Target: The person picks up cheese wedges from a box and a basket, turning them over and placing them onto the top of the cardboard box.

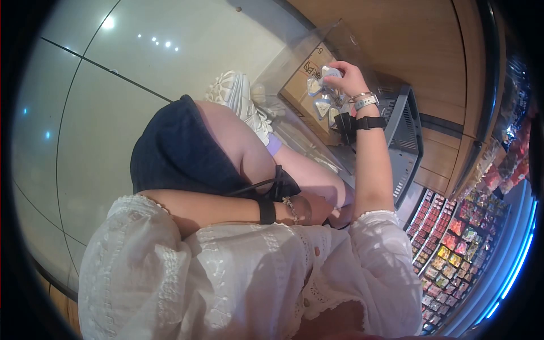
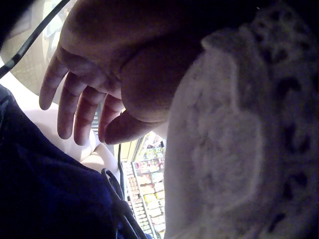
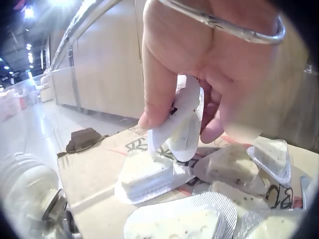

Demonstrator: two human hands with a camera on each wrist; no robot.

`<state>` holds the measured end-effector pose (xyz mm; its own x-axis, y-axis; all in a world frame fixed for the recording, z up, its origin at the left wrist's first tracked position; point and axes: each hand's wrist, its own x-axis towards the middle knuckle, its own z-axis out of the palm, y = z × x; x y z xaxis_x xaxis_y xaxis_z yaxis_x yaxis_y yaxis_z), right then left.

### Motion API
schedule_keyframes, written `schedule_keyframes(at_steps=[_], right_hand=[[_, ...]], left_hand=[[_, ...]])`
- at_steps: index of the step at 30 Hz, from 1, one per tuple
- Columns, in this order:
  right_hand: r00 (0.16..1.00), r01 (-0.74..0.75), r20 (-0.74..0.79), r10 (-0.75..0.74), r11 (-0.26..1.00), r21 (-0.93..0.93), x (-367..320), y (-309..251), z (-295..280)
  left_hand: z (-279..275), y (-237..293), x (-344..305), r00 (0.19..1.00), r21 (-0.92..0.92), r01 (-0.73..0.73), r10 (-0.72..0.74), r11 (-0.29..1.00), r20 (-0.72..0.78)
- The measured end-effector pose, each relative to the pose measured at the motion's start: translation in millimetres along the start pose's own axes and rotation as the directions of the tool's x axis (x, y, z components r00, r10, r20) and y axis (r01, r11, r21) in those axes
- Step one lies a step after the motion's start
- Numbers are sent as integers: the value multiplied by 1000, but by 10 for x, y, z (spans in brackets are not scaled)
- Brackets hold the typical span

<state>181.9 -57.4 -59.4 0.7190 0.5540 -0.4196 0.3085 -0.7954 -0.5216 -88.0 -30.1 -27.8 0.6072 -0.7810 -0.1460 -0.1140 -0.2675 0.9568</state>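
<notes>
In the head view my right hand (image 1: 351,81) is over a cardboard box (image 1: 294,93) with dark printed characters. Thumb and fingers pinch a triangular clear plastic pack (image 3: 182,124), seen in the right wrist view with a pale wedge inside. Below the hand, several similar wedge packs (image 3: 174,221) lie on the cardboard, their fillings pale with dark specks. My left hand (image 2: 89,94) hangs by the lap with its fingers loosely extended, holding nothing. The dark shorts (image 2: 45,169) and a white lace-trimmed sleeve (image 2: 214,139) are close to it.
Clear plastic panels (image 1: 286,62) stand around the cardboard. A grey slatted basket (image 1: 407,153) sits beside it, against a wooden cabinet (image 1: 408,39). Shelves of packaged goods (image 1: 447,260) are at the lower right. White sneakers (image 1: 241,102) rest on the tiled floor (image 1: 107,147).
</notes>
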Motion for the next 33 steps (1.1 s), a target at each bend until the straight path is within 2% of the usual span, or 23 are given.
schedule_keyframes(at_steps=[3, 6, 8, 10, 11, 12, 13, 14, 15, 16, 17, 18, 20, 21, 22, 23, 24, 25, 26, 27, 29, 31, 33], right_hand=[[1000, 11, -5, -11, 1000, 19, -61, -80, -73], [990, -71, 130, 46, 977, 199, -173, -126, -82], [998, 19, 61, -25, 996, 90, -318, -254, -180], [956, 152, -232, -181, 979, -135, -577, -490, -343], [824, 252, -442, -354, 928, -273, -732, -638, -438], [678, 258, -601, -423, 903, -345, -973, -1027, -553], [470, 203, -708, -527, 845, -494, -1175, -1213, -722], [216, 73, -756, -618, 782, -619, -1410, -1405, -891], [-102, 244, -827, -553, 792, -559, -1601, -1503, -1025], [-555, 155, -646, -525, 697, -700, -1771, -1479, -1219], [-713, 16, -416, -565, 580, -814, -2050, -1732, -1384], [-806, -142, -171, -567, 465, -874, -2317, -2011, -1507], [-853, -237, -27, -522, 432, -870, -2535, -2264, -1867], [-876, -295, 64, -479, 426, -856, -2586, -2400, -2044], [-860, -319, -89, -502, 666, -675, -2571, -2610, -2271], [-607, -504, -242, -757, 602, -619, -2631, -2744, -2742], [-531, -632, 248, -810, 183, -753, -2516, -3164, -3310], [-593, -349, -143, -792, 413, -842, -2365, -2993, -4489], [-295, -248, -801, -521, 851, -462, -2387, -3602, -4555], [-389, -545, -706, -592, 766, -342, -2136, -3631, -5028], [-113, -668, -849, -517, 672, -320, -2173, -3620, -5456], [-99, -586, -864, -494, 730, -350, -2178, -3651, -5287], [9, -434, -882, -471, 793, -428, -2128, -3482, -5150]], left_hand=[[-23, 2, -19, 1000, -7, 0, 0, 1000, -9], [-35, 6, -44, 999, -16, -18, 17, 1000, -45], [1, -27, -24, 997, -2, -33, 32, 999, -70], [48, -105, 56, 991, -8, -116, 116, 993, -65], [3, -101, 64, 990, -59, -124, 119, 991, -78], [24, -89, 43, 988, -103, -135, 127, 985, -85], [743, -595, 515, 989, -137, -130, 117, 982, -95], [343, -267, 192, 991, -66, -63, 54, 996, -125], [338, -395, 249, 983, -147, -178, 168, 973, -76], [351, -461, 352, 947, -228, -321, 305, 919, -104], [179, -332, 272, 962, -233, -270, 270, 934, -34], [81, -200, 148, 974, -249, -208, 222, 946, 31], [257, -432, 337, 957, -331, -263, 289, 906, 31], [154, -316, 256, 974, -255, -198, 220, 946, 58], [130, -278, 224, 973, -239, -208, 226, 948, 47], [136, -291, 203, 972, -205, -229, 234, 952, -1], [109, -294, 195, 968, -170, -251, 246, 953, -50], [73, -255, 167, 975, -169, -220, 212, 961, -60], [53, -271, 188, 972, -161, -233, 225, 959, -66], [62, -297, 202, 975, -212, -222, 214, 952, -57], [69, -281, 201, 985, -338, -168, 168, 926, -30], [-1, -209, 165, 981, -333, -192, 191, 923, -35], [-12, -209, 133, 980, -337, -197, 199, 921, -29]])
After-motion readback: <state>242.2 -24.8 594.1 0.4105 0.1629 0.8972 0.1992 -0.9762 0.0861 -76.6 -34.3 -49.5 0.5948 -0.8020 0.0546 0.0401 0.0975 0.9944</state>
